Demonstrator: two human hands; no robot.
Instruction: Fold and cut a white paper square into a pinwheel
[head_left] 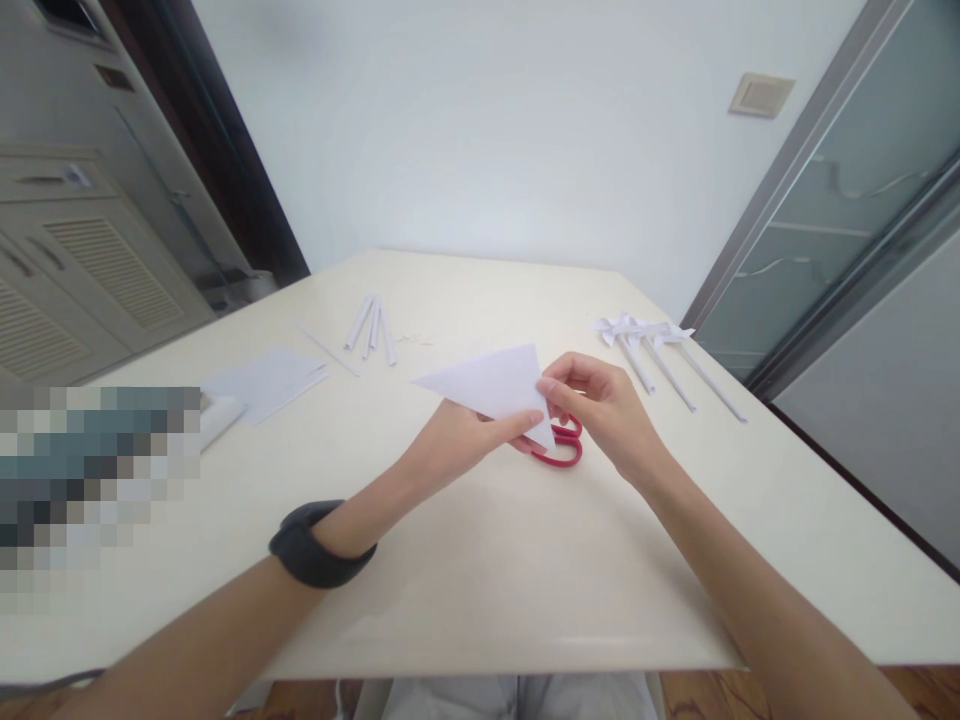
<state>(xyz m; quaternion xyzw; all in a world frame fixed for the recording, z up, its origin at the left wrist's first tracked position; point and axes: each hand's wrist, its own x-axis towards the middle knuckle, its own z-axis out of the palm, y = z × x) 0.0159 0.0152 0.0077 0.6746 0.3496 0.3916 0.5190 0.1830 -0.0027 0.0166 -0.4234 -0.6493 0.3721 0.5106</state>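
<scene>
Above the middle of the worktop (480,580), left hand (459,440) and right hand (611,405) pinch a flat white paper triangle (487,380) between their fingers (562,392), its sharpest tip pointing left; red-handled scissors (574,455) lie partly covered beneath. At far left, a cabinet (67,225) stands closed, contents hidden.

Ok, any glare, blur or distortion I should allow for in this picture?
Head view: a pale glare strip near the front edge of the table; head view: coarse pixel blocks at left, the metal frame at right leaning outward, likely lens distortion, and little detail on the held paper.
</scene>
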